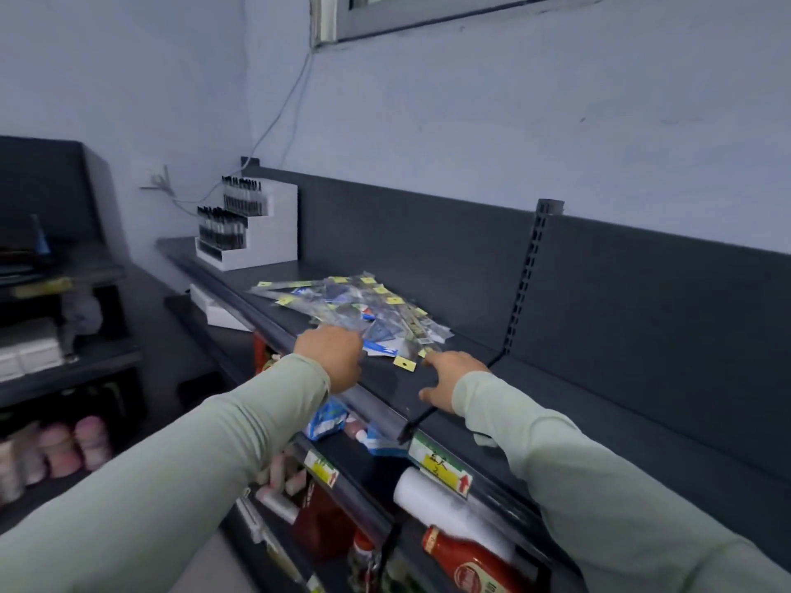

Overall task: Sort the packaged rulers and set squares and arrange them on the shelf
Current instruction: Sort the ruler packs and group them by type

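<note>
Reaching the heaped packets (pixel 359 310), the left hand (pixel 331 357) hides its grip; the right hand (pixel 453 376) lies flat, spread on the shelf (pixel 389 385). Packets seem light, stiff, slippery: pinch one by its edge.

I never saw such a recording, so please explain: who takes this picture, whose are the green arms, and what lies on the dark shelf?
No machine is here. A person wears a camera on the head, so you see their arms in green sleeves. On the dark shelf lies a pile of packaged rulers and set squares. The left hand touches the pile's near edge; whether it grips a packet I cannot tell. The right hand, fingers spread, is beside the pile, holding nothing. A white pen display stands farther back.
</note>
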Motion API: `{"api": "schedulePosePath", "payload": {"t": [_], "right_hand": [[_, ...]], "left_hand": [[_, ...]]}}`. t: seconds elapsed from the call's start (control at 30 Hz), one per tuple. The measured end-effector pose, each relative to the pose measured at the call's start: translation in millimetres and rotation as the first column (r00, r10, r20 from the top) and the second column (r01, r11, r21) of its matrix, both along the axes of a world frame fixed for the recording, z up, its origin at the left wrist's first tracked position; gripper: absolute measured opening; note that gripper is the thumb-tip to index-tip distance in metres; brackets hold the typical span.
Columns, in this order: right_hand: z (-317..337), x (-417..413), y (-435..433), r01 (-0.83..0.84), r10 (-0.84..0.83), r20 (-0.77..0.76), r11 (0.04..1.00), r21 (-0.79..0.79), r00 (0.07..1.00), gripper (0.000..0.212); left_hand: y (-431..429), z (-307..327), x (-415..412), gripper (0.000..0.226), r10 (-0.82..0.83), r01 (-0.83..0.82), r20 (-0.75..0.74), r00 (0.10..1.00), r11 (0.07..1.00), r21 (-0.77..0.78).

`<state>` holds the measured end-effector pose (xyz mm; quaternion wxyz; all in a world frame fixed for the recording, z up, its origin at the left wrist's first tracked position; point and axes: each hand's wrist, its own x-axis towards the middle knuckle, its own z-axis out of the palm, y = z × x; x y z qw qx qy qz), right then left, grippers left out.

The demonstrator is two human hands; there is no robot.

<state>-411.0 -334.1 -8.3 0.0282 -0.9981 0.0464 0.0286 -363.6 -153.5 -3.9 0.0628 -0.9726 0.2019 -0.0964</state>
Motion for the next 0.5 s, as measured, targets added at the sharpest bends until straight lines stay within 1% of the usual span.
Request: {"api": "schedulePosePath", "payload": {"t": [0.17, 0.4, 0.5], "right_hand": [[-4, 53, 24, -0.012, 0.011, 0.009, 1.000, 0.017, 1.000, 0.049], [-12, 131, 36, -0.023, 0.023, 0.007, 0.999, 0.036, 1.000, 0.049], [-15, 166, 39, -0.034, 0.034, -0.002, 0.997, 0.064, 0.999, 0.048]], "left_hand": [[26, -7, 47, 0.030, 0.022, -0.022, -0.015, 1.000, 1.000, -0.004], [41, -21, 124, 0.034, 0.030, -0.031, -0.040, 0.999, 0.999, -0.021], [42, -28, 157, 0.026, 0.028, -0.029, -0.044, 0.999, 0.999, -0.022]]}}
